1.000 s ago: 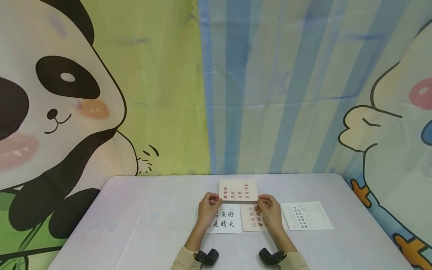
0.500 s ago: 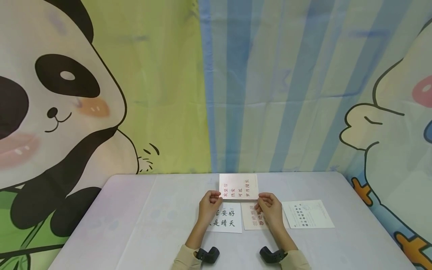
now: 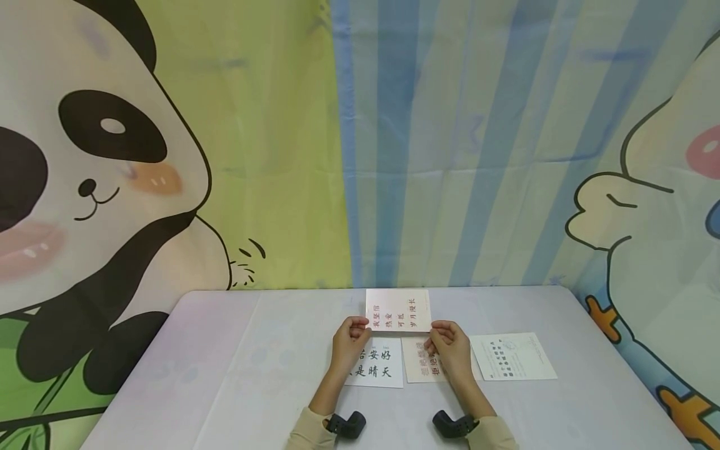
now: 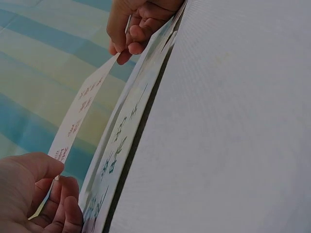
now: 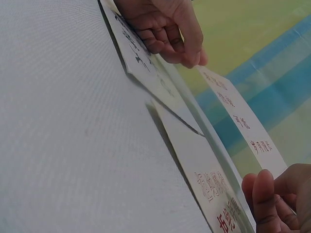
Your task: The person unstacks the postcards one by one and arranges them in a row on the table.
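A cream card [image 3: 398, 310] printed with red Chinese characters is held up by both hands above the table. My left hand [image 3: 347, 345] pinches its near left corner between thumb and fingers. The near right corner is pinched by my right hand [image 3: 452, 353]. In the left wrist view the card [image 4: 82, 111] slants between the two hands, raised off the cards below. Under the left hand lies a white card [image 3: 378, 364] with large dark characters, partly covered by that hand. A cream card with red lettering [image 3: 417, 365] lies beneath the right hand, which hides part of it.
To the right of the right hand, another white card [image 3: 514, 357] with small dark print lies flat. A white cloth covers the table [image 3: 236, 375]. Behind its far edge hangs a printed curtain [image 3: 439, 156] with a panda on the left.
The held card has tilted slightly up and its face looks a little lighter. Both hands keep their grip in nearly the same place; the view has shifted slightly.
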The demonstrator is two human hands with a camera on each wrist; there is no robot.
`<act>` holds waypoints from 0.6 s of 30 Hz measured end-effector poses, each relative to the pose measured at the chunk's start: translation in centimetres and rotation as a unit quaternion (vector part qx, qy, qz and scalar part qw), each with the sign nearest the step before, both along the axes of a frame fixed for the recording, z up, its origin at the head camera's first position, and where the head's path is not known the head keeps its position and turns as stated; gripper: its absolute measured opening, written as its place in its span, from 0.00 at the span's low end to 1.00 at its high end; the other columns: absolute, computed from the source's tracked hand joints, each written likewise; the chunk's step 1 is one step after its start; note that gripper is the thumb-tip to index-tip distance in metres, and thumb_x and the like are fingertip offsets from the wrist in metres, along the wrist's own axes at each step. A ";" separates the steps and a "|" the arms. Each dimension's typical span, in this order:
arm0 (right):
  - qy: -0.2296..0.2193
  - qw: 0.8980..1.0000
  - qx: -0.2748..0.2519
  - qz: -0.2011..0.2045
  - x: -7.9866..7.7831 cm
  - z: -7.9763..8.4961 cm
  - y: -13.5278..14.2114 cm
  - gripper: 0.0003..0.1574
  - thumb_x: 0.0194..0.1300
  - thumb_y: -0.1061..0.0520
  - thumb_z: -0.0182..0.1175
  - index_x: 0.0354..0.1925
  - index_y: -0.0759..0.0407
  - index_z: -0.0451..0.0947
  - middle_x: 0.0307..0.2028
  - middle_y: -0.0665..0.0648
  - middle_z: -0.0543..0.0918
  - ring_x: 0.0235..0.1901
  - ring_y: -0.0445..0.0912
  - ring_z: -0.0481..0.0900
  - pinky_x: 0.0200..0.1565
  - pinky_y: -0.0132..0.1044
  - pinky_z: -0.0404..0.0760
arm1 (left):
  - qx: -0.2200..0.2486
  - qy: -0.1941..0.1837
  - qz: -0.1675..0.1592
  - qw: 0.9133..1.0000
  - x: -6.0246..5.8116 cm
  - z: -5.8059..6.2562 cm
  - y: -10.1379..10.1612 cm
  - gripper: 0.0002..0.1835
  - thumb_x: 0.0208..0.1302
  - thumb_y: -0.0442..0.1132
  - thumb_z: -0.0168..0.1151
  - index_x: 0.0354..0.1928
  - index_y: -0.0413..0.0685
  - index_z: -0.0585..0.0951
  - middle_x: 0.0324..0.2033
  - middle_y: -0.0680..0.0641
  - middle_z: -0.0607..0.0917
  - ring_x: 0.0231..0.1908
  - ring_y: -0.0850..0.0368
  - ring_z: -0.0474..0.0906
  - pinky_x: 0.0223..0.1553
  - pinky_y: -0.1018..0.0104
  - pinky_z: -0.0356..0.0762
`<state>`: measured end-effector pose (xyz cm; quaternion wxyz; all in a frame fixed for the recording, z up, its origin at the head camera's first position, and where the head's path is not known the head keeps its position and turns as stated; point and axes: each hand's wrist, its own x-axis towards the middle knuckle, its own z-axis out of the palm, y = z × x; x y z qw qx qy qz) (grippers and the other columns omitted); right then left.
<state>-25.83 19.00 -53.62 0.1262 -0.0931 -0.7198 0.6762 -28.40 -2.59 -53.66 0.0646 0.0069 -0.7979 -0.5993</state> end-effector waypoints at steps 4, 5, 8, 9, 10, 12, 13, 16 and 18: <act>0.001 1.000 -0.006 0.000 -0.1 -0.1 0.0 0.11 0.67 0.70 0.55 0.48 0.73 0.72 0.36 0.68 0.79 0.20 0.40 0.78 0.24 0.27 0.78 | 0.008 0.000 -0.002 1.000 0.1 0.1 0.0 0.10 0.61 0.33 0.64 0.44 0.40 0.79 0.34 0.49 0.81 0.32 0.60 0.74 0.32 0.76 0.73; 0.000 1.000 -0.007 0.001 -0.1 -0.1 0.1 0.11 0.67 0.70 0.55 0.48 0.73 0.72 0.36 0.68 0.79 0.21 0.40 0.78 0.24 0.27 0.78 | 0.009 0.000 -0.004 1.000 0.1 0.1 0.0 0.10 0.61 0.33 0.64 0.44 0.40 0.79 0.34 0.49 0.81 0.32 0.60 0.74 0.32 0.76 0.73; -0.002 1.000 -0.010 0.004 -0.1 0.0 0.1 0.13 0.67 0.70 0.55 0.49 0.73 0.71 0.38 0.69 0.79 0.21 0.39 0.78 0.25 0.27 0.79 | 0.011 0.004 -0.007 1.000 0.1 0.2 0.0 0.09 0.61 0.32 0.63 0.43 0.40 0.79 0.33 0.49 0.80 0.32 0.60 0.74 0.32 0.76 0.73; -0.005 1.000 -0.012 0.006 0.0 0.5 0.0 0.13 0.67 0.70 0.55 0.49 0.74 0.71 0.38 0.70 0.79 0.21 0.39 0.78 0.25 0.27 0.79 | 0.012 0.005 -0.008 1.000 0.1 0.2 0.0 0.09 0.61 0.32 0.63 0.43 0.40 0.80 0.33 0.49 0.80 0.31 0.60 0.74 0.32 0.76 0.73; -0.005 1.000 -0.014 0.006 0.0 0.5 0.1 0.13 0.67 0.70 0.55 0.50 0.75 0.70 0.38 0.71 0.79 0.21 0.39 0.78 0.25 0.27 0.79 | 0.013 0.007 -0.009 1.000 0.1 0.2 0.0 0.09 0.61 0.32 0.63 0.43 0.39 0.80 0.33 0.49 0.80 0.31 0.60 0.74 0.32 0.77 0.73; -0.008 1.000 -0.014 0.005 0.1 0.5 0.1 0.13 0.67 0.70 0.55 0.50 0.74 0.71 0.39 0.71 0.79 0.21 0.39 0.78 0.25 0.27 0.79 | 0.013 0.008 -0.010 1.000 0.1 0.1 0.0 0.09 0.61 0.32 0.63 0.43 0.39 0.80 0.33 0.49 0.80 0.31 0.60 0.74 0.32 0.77 0.73; -0.010 1.000 -0.014 0.003 0.1 0.5 0.1 0.13 0.67 0.69 0.55 0.49 0.74 0.71 0.38 0.70 0.79 0.21 0.39 0.78 0.25 0.28 0.79 | 0.014 0.009 -0.011 1.000 0.1 0.0 0.0 0.09 0.61 0.32 0.63 0.43 0.39 0.80 0.34 0.48 0.80 0.32 0.60 0.73 0.32 0.77 0.73; -0.009 1.000 -0.011 -0.007 -0.1 0.1 0.1 0.12 0.66 0.69 0.55 0.48 0.72 0.72 0.37 0.68 0.79 0.20 0.39 0.78 0.24 0.28 0.79 | 0.020 0.011 -0.011 1.000 0.1 0.0 0.1 0.09 0.60 0.32 0.64 0.43 0.39 0.80 0.35 0.47 0.81 0.32 0.60 0.73 0.32 0.77 0.72; -0.005 1.000 -0.010 -0.008 -0.1 0.1 0.1 0.12 0.66 0.70 0.55 0.48 0.72 0.72 0.36 0.68 0.79 0.20 0.40 0.78 0.24 0.28 0.79 | 0.024 0.011 -0.010 1.000 0.1 0.0 0.1 0.09 0.60 0.32 0.64 0.43 0.39 0.80 0.36 0.47 0.81 0.32 0.60 0.73 0.32 0.77 0.73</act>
